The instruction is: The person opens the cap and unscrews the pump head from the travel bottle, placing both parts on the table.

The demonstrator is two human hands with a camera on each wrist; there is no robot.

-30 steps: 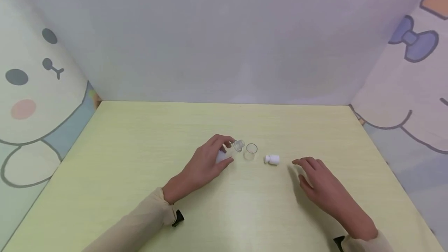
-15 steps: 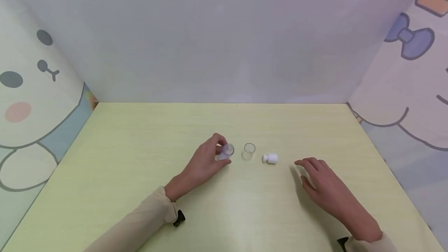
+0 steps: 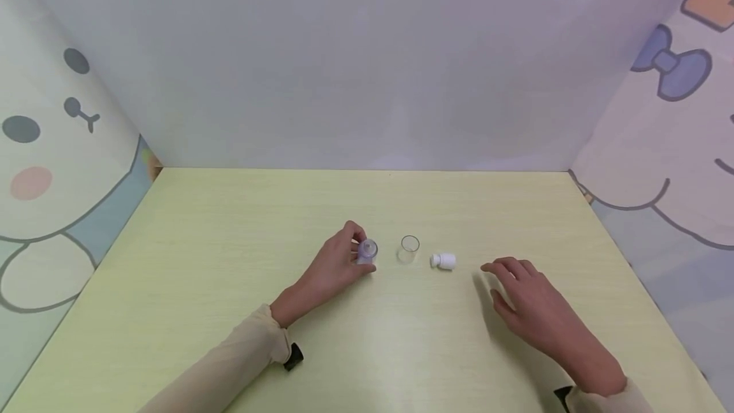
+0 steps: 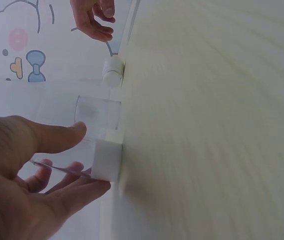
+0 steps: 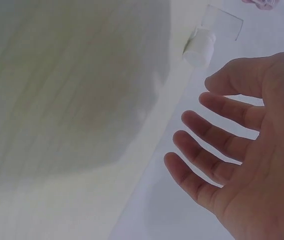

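My left hand [image 3: 335, 265] curls around a clear vessel [image 3: 367, 250] with a round, faintly purple top and a white lower part. In the left wrist view, its white base [image 4: 107, 160] is right at the tabletop; my thumb [image 4: 72, 136] lies on one side and my fingers on the other. To its right stands a clear open cup [image 3: 409, 250]. Beyond the cup, a small white bottle [image 3: 443, 261] lies on its side, narrow end toward the cup. My right hand [image 3: 530, 304] hovers right of the bottle, fingers loosely bent, holding nothing.
The pale yellow-green table [image 3: 229, 222] carries these few things near its middle. A plain grey-white wall [image 3: 367, 69] rises behind it. Cartoon-printed panels [image 3: 34, 145] flank both sides.
The clear vessel, tipped toward the cup a second ago, now stands upright and farther left within my left hand. The right hand, cup and white bottle have hardly moved.
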